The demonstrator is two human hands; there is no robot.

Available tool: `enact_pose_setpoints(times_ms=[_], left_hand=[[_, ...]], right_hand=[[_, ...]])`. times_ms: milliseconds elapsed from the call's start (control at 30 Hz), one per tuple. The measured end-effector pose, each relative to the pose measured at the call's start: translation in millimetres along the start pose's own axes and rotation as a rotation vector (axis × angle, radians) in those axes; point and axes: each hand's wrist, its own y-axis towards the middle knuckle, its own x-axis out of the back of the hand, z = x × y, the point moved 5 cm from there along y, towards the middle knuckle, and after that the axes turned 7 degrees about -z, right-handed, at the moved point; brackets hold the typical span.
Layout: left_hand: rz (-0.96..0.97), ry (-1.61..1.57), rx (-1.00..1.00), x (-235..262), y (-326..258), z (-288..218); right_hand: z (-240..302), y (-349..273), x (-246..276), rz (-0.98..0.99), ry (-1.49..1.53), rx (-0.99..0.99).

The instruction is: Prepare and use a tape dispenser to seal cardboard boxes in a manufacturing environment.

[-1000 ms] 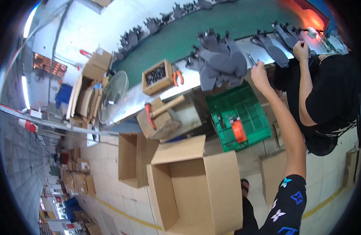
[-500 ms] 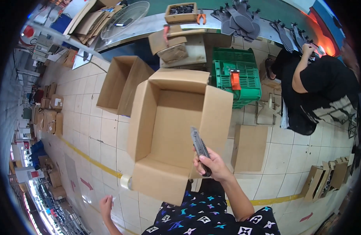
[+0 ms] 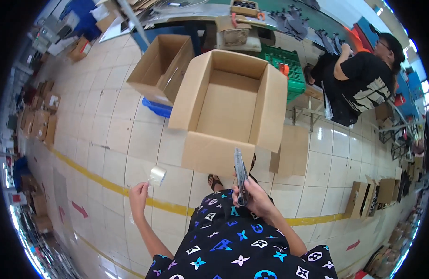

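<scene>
Pale floor tiles [image 3: 112,130] spread across a workshop, crossed by a yellow line [image 3: 98,179]. At the far left, brown cartons [image 3: 40,123] stand stacked against one another; one bears a small white label, too small to read. Nearer, a red arrow [image 3: 79,210] is marked on the floor. The person's two hands are well apart. The left hand [image 3: 139,190] has thumb and fingers pinched together on the near edge of a roll of clear tape [image 3: 157,176], which is over the tiles. Above it, a tall open box [image 3: 177,76] sits over a blue crate [image 3: 156,107]. Next comes a large open box [image 3: 219,151], flaps spread, its inside bare brown cardboard. The person's dark clothing [image 3: 233,246] carries a repeated print of flower shapes and letter-like monograms in white, blue and purple. The right hand [image 3: 254,197] is wrapped around a grey and black utility knife [image 3: 241,176], its tip pointing toward the large box's near flap. Beyond, dark grey parts [image 3: 292,23] lie on the desk [image 3: 205,13], above a green crate [image 3: 296,69]. Farther right, a seated co-worker [image 3: 363,74] wears a black shirt with a large pale print across the back.
</scene>
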Motion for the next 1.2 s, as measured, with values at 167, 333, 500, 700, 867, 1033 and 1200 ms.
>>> enact_pose_setpoints(times_ms=[167, 333, 500, 700, 867, 1033, 1200], left_hand=[[-0.011, -0.047, 0.055, -12.3, -49.0, 49.8], [0.022, -0.013, 0.128, -27.3, -91.1, 73.5], [0.009, -0.023, 0.106, -37.6, -112.9, 77.4], [0.013, 0.017, 0.076, -38.4, -112.8, 74.8], [0.034, 0.029, 0.071, -30.2, -102.5, 72.3], [0.044, 0.055, 0.053, -27.9, -91.9, 68.5], [0.031, 0.06, -0.009, -30.6, -88.1, 64.7]], right_hand=[[11.6, 2.8, -59.2, 0.03, -1.134, 0.551], [-8.3, 1.1, -100.6, 0.012, -1.669, 0.897], [-36.6, 11.1, -100.5, 0.332, -0.248, -0.172], [-36.0, 0.1, -114.3, 0.47, -0.008, -0.24], [-33.2, -6.0, -114.8, 0.507, -0.202, -0.044], [-32.8, -10.4, -116.3, 0.483, -0.288, 0.018], [-32.0, -9.5, -115.3, 0.535, -0.28, 0.038]])
